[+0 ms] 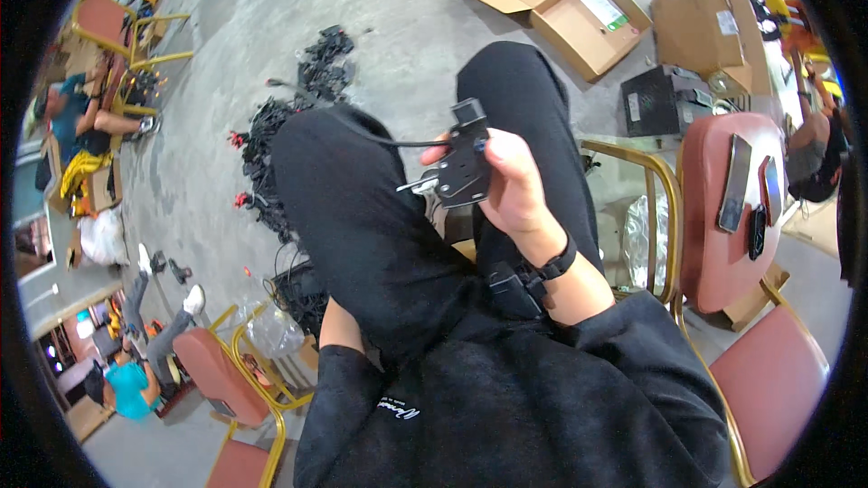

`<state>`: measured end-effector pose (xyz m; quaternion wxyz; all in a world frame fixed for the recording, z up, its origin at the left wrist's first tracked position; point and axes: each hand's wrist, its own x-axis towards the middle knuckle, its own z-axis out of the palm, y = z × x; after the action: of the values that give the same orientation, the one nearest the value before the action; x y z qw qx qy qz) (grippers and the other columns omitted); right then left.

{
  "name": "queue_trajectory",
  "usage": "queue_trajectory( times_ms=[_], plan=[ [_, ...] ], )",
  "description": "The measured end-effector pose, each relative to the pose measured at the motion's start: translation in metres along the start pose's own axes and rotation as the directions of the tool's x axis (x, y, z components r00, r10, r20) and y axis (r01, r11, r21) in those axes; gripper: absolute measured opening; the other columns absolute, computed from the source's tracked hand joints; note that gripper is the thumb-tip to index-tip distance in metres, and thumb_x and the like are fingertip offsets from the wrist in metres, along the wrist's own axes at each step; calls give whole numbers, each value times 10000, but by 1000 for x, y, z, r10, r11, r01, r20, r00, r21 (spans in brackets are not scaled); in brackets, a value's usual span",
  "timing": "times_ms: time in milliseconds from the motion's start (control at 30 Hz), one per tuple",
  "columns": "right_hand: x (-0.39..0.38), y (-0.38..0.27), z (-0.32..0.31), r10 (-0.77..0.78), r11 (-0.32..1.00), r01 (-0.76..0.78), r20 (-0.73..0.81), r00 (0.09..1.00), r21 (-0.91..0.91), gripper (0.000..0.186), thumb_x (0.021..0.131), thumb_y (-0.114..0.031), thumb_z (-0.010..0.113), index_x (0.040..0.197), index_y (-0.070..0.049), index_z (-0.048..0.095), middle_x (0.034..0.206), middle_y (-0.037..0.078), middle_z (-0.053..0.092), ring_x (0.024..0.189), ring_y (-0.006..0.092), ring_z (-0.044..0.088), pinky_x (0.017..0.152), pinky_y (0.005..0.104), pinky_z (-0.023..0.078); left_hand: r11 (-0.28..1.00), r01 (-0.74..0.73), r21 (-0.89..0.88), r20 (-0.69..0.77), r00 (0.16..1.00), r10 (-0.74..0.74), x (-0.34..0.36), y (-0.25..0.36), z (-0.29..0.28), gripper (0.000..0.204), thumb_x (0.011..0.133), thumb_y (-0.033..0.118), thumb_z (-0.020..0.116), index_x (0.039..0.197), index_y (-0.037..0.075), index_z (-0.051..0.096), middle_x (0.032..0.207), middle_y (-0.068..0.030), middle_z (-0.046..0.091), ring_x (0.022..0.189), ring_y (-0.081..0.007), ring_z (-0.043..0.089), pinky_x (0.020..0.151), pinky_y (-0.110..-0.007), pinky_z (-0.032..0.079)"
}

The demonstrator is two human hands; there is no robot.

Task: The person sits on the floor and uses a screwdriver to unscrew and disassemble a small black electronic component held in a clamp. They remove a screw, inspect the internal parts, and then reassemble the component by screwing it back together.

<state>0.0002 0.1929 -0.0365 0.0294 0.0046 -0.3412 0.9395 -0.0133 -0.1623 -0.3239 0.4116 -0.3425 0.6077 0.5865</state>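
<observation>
My right hand (516,183) is raised between my knees, thumb and fingers closed around a black electronic device (464,170) with a flat plate, several small screws and a boxy block on top. A thin metal prong (417,184) sticks out from its left side. From the device a black cable (366,134) runs left over my left knee. A black strap is around my right wrist, with a black box-shaped unit (515,291) by the forearm. My left forearm (340,325) drops beside my left thigh, and the hand itself is hidden.
A long heap of black cabled devices (262,158) lies on the floor left of my knee. Open cardboard boxes (592,27) and a black case (665,101) lie ahead right. Phones (735,183) rest on a red chair (703,244). Other people sit at far left and right.
</observation>
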Motion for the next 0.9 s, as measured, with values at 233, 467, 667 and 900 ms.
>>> queue_trajectory(
  times_ms=[233, 467, 667, 900],
  plan=[
    [1, 4, 6, 1, 981, -34, -168, 986, -192, 562, 921, -441, 479, 1150, 54, 614, 1055, 204, 694, 796, 146, 661, 710, 258, 532, 999, 37, 34, 17, 999, -37, -7, -16, -14, 410, 997, 358, 466, 1262, 76, 603, 1045, -67, 672, 773, -186, 624, 708, -262, 510],
    [4, 13, 11, 49, 970, -93, -195, 980, -225, 588, 907, -473, 495, 1130, 59, 608, 1027, 183, 690, 769, 135, 655, 670, 247, 534, 998, 56, 24, 24, 998, -57, -3, -25, -27, 420, 995, 374, 464, 1259, 79, 604, 1041, -66, 671, 774, -187, 624, 706, -265, 510],
    [6, 20, 7, 56, 988, -74, -136, 989, -133, 521, 898, -403, 542, 1082, 71, 651, 1034, 181, 707, 833, 156, 674, 749, 272, 538, 997, 73, 17, 27, 997, -74, -12, -38, -38, 429, 992, 388, 462, 1256, 81, 605, 1037, -64, 671, 774, -187, 623, 704, -268, 511],
    [3, 19, 10, 86, 984, -117, -215, 973, -134, 531, 870, -428, 536, 1081, 49, 636, 1033, 185, 698, 861, 197, 677, 772, 309, 542, 997, 71, 29, 33, 997, -71, -19, -49, -47, 440, 990, 404, 460, 1252, 83, 607, 1034, -62, 670, 774, -187, 623, 702, -271, 511]
  ],
)
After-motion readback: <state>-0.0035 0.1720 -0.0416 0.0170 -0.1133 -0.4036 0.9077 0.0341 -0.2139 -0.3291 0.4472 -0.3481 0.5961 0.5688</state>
